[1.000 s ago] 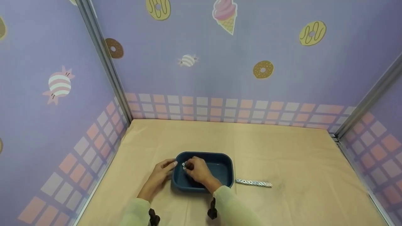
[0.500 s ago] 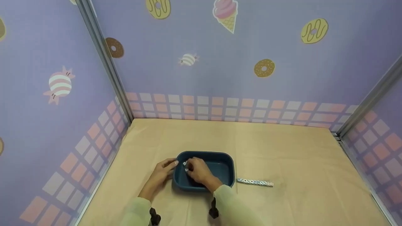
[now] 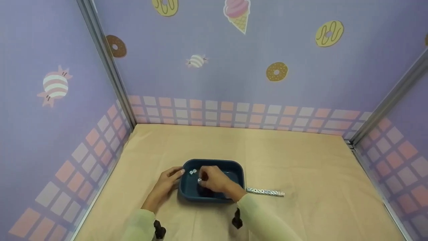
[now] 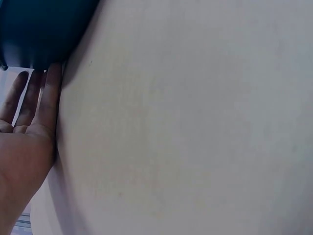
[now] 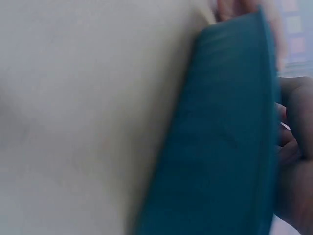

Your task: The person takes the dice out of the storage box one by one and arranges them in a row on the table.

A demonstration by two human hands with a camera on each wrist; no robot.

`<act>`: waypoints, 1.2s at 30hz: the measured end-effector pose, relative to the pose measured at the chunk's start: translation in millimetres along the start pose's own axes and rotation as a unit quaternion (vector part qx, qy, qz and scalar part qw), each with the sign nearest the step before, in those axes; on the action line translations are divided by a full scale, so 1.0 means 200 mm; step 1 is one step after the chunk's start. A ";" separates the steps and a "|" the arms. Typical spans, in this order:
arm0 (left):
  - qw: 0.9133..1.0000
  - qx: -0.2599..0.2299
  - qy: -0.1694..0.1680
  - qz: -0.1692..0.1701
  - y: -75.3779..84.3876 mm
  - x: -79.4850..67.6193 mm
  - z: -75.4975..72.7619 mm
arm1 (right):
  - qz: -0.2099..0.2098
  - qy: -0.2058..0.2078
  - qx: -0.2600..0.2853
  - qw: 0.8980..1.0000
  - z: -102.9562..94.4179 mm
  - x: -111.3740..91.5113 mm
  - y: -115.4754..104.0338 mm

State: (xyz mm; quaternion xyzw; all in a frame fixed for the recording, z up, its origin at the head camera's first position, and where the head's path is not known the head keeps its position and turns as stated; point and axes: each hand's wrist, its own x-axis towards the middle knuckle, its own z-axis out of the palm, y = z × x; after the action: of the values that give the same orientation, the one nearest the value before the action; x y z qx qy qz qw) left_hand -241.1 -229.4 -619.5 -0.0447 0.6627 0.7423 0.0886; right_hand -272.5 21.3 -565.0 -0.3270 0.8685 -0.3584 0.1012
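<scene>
A dark blue rectangular tray [image 3: 235, 165] sits on the cloth-covered table. My right hand [image 3: 215, 179] is over the inside of the tray and pinches a small white die [image 3: 199, 180] between thumb and fingers. Two more white dice [image 3: 193, 171] lie in the tray's far left corner, apart from that hand. My left hand [image 3: 166, 184] touches the tray's left side, its fingers fairly straight; the left wrist view has these fingers [image 4: 48, 100] reaching up against the tray's wall. In the blurred right wrist view, the tray's wall hides what the right hand holds.
Just right of the tray, a straight row of several white dice [image 3: 265, 191] with dark markings lies on the beige cloth [image 3: 301, 160]. Purple printed walls [image 3: 214, 80] with metal corner posts [image 3: 110, 67] close in the table at the back and sides.
My right hand has drawn back to the right from the tray's left corner with a die, leaving two dice in plain view there. My left hand has stayed at the tray's side.
</scene>
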 end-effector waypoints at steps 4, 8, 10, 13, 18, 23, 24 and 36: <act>1.000 -0.001 0.000 0.002 0.00 -0.01 0.00 | -0.056 0.038 -0.003 0.998 -0.15 -0.13 0.01; 1.000 0.002 -0.001 0.006 0.00 -0.01 -0.01 | -0.081 0.061 0.005 0.995 -0.31 -0.28 0.07; 1.000 0.005 0.001 0.006 0.00 0.00 -0.01 | -0.076 0.060 0.009 0.995 -0.38 -0.35 0.11; 1.000 0.009 0.002 0.008 0.00 0.00 -0.01 | -0.069 0.062 0.011 0.996 -0.47 -0.45 0.18; 1.000 0.010 0.002 0.008 -0.01 0.00 -0.01 | -0.051 0.095 -0.002 0.994 -0.61 -0.61 0.33; 1.000 0.012 0.007 0.007 0.00 0.00 0.01 | -0.005 0.112 -0.022 0.993 -0.70 -0.78 0.53; 1.000 0.013 0.009 0.006 0.00 0.00 0.01 | 0.006 0.112 -0.026 0.993 -0.71 -0.81 0.56; 1.000 0.018 0.008 0.011 -0.01 0.00 0.00 | 0.096 0.085 -0.034 0.991 -0.73 -1.13 0.83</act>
State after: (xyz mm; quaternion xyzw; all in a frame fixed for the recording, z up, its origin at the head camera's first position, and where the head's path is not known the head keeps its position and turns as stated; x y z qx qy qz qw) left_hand -241.4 -228.8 -621.9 -0.0420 0.6772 0.7306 0.0763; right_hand -241.8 335.4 -587.1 -0.2141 0.9129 -0.3438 0.0499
